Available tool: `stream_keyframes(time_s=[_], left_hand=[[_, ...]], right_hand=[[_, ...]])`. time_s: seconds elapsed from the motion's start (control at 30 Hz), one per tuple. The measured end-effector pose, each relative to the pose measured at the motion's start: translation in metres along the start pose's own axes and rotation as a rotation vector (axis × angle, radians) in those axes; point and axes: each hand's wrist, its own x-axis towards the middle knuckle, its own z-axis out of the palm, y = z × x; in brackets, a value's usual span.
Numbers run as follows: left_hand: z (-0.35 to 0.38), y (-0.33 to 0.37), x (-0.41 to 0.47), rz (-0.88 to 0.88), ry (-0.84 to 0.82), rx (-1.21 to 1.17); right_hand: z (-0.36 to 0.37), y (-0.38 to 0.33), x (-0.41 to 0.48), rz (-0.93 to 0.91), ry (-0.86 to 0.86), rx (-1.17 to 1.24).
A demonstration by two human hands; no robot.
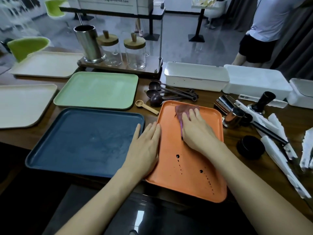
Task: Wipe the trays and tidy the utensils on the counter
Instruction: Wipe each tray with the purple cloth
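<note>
An orange tray (191, 182) lies in front of me with dark drops on its near half. My right hand (196, 131) presses flat on a purple cloth (182, 110) at the tray's far end. My left hand (145, 146) lies flat with straight fingers along the orange tray's left rim, between it and a blue tray (81, 143). Behind are a green tray (96, 90) and two cream trays (22, 104) (47, 64). Dark measuring spoons (162, 94) and a small wooden scoop (144, 106) lie loose beyond the orange tray.
Steel cups (232, 114), a black tamper (264, 102), a black round lid (250, 146) and white wrappers (279, 150) crowd the right side. White boxes (196, 77) line the back right. A steel canister (88, 44) and two glass jars (135, 51) stand on a rack. A person (264, 28) stands beyond the counter.
</note>
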Motion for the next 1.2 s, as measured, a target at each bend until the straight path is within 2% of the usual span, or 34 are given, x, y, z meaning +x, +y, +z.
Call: stream_keyframes(time_s=[0.3,0.43,0.63,0.77,0.9,1.03,1.2], left_hand=[[-0.001,0.0,0.001,0.008,-0.037,-0.029],[-0.002,0.003,-0.002,-0.047,-0.078,0.022],[-0.005,0.005,-0.002,-0.08,-0.11,0.062],[-0.012,0.003,0.001,-0.04,-0.136,0.042],[-0.018,-0.005,0.02,0.021,-0.055,-0.031],[-0.018,-0.011,0.03,0.097,-0.063,0.021],[-0.015,-0.014,0.014,0.102,-0.069,0.053]], right_hand=[[0.008,-0.026,0.019,-0.13,0.054,0.056],[0.012,-0.025,0.013,-0.065,0.07,0.086],[0.007,0.012,-0.005,0.196,0.097,0.088],[0.006,0.011,-0.006,0.239,0.104,0.127],[0.005,0.011,-0.006,0.241,0.12,0.174],[0.007,0.009,-0.005,0.203,0.151,0.181],[0.01,-0.021,0.008,-0.027,0.094,0.218]])
